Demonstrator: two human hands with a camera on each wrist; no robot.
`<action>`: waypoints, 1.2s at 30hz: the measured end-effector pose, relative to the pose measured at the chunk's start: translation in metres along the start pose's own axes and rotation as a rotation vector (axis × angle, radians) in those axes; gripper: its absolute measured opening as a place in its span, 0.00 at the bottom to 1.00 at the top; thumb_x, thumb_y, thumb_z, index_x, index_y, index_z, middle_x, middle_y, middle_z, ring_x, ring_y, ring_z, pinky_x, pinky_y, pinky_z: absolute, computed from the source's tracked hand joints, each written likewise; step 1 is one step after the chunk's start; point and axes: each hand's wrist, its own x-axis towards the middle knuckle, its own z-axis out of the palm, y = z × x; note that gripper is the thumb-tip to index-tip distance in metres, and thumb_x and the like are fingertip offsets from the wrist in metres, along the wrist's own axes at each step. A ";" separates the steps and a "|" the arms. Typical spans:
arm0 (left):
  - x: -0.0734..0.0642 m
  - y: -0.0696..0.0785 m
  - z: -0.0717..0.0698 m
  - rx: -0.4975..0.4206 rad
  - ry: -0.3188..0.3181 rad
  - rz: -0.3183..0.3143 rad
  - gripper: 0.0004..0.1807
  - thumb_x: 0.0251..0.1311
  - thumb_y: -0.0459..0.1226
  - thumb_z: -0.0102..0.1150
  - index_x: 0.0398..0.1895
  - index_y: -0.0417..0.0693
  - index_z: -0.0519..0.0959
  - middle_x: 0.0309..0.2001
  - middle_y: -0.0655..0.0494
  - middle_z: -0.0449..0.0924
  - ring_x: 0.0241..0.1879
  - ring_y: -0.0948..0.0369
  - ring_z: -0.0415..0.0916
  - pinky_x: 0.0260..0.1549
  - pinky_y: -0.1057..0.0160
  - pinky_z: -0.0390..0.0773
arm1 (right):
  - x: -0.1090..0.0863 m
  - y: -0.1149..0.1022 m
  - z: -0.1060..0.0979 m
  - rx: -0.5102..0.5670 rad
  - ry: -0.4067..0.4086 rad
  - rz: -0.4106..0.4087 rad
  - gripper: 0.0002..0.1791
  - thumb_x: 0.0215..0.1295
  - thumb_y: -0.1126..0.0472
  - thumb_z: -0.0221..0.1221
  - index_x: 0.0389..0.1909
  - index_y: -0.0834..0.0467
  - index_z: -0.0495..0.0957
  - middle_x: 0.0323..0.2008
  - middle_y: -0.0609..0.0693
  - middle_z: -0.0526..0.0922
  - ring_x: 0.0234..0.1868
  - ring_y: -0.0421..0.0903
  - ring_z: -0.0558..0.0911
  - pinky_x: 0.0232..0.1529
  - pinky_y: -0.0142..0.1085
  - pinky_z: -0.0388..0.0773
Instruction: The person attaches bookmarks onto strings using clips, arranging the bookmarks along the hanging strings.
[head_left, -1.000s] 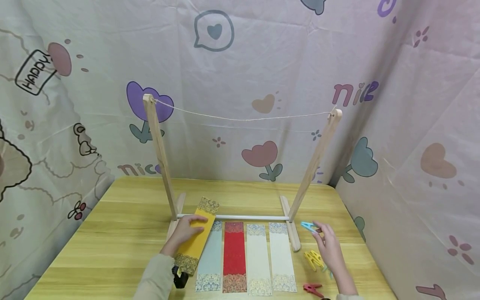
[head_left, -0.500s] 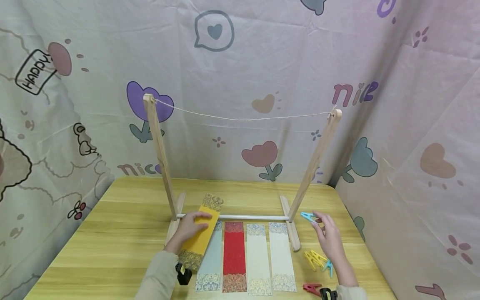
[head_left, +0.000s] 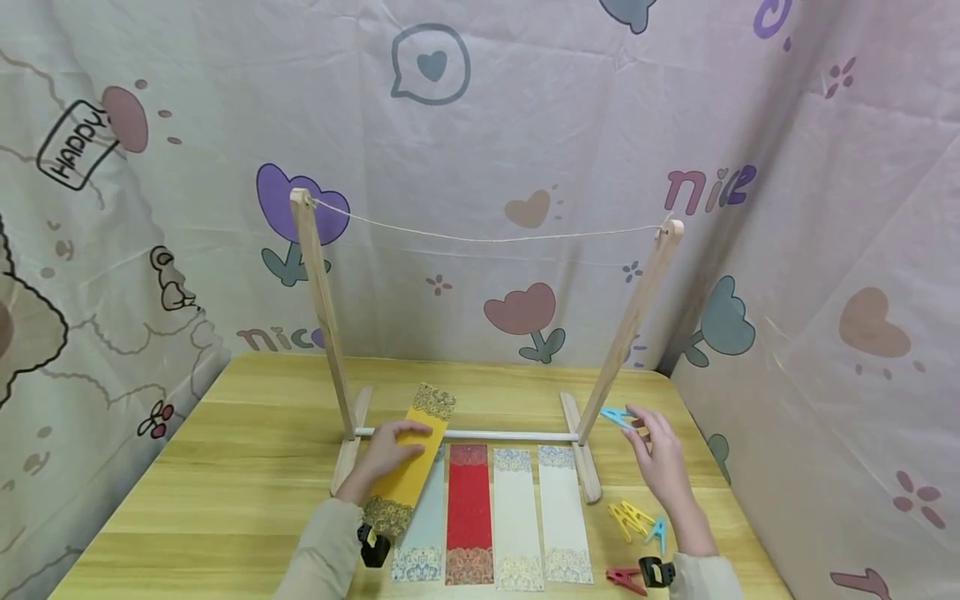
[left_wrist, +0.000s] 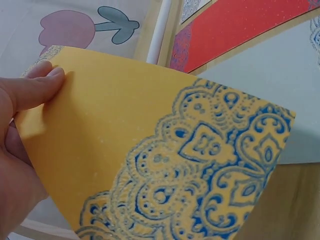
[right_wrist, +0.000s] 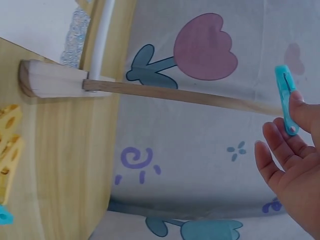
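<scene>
A yellow paper strip (head_left: 408,462) with patterned ends is held by my left hand (head_left: 390,454), tilted and raised over the pale blue strip. In the left wrist view the thumb lies on the face of the yellow strip (left_wrist: 115,120), with fingers behind its edge. My right hand (head_left: 662,454) pinches a light blue clothespin (head_left: 617,417) near the stand's right foot. The right wrist view shows the clothespin (right_wrist: 285,97) between thumb and fingers, with nothing clipped in it.
Pale blue (head_left: 420,533), red (head_left: 469,508) and two whitish strips (head_left: 516,517) lie in a row. A string (head_left: 480,240) spans two wooden posts (head_left: 633,325) joined by a white rod (head_left: 495,435). Yellow (head_left: 630,518), blue (head_left: 657,533) and red clothespins (head_left: 626,578) lie at right.
My left hand has lifted the yellow strip slightly up and to the right. The right hand has risen a little with the light blue clothespin, away from the clothespins on the table.
</scene>
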 end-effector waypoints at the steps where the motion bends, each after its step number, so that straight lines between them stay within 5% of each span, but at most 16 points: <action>1: 0.001 0.000 0.000 -0.005 -0.003 0.005 0.12 0.48 0.24 0.59 0.39 0.34 0.79 0.42 0.43 0.78 0.48 0.45 0.70 0.51 0.48 0.64 | 0.002 -0.001 -0.001 0.000 0.002 -0.005 0.19 0.47 0.78 0.60 0.44 0.70 0.73 0.35 0.59 0.76 0.34 0.51 0.75 0.32 0.16 0.66; 15: 0.007 0.012 0.006 -0.011 -0.018 0.019 0.12 0.48 0.24 0.59 0.39 0.34 0.79 0.42 0.44 0.78 0.48 0.46 0.70 0.51 0.48 0.64 | 0.020 -0.008 -0.006 -0.002 0.025 -0.051 0.19 0.47 0.79 0.61 0.43 0.70 0.73 0.37 0.60 0.75 0.35 0.50 0.75 0.34 0.14 0.65; 31: 0.018 0.023 0.011 0.003 0.009 0.005 0.12 0.48 0.25 0.60 0.39 0.37 0.80 0.43 0.45 0.78 0.49 0.47 0.70 0.51 0.49 0.65 | 0.041 -0.017 -0.007 -0.007 0.046 -0.076 0.20 0.48 0.77 0.61 0.45 0.69 0.73 0.39 0.60 0.75 0.36 0.51 0.75 0.29 0.38 0.74; 36: 0.022 0.027 0.013 -0.005 0.014 0.007 0.12 0.48 0.25 0.60 0.38 0.38 0.80 0.43 0.45 0.78 0.49 0.47 0.70 0.52 0.48 0.63 | 0.050 -0.021 -0.009 0.010 0.061 -0.099 0.20 0.48 0.77 0.61 0.46 0.69 0.73 0.40 0.61 0.75 0.37 0.51 0.75 0.30 0.38 0.74</action>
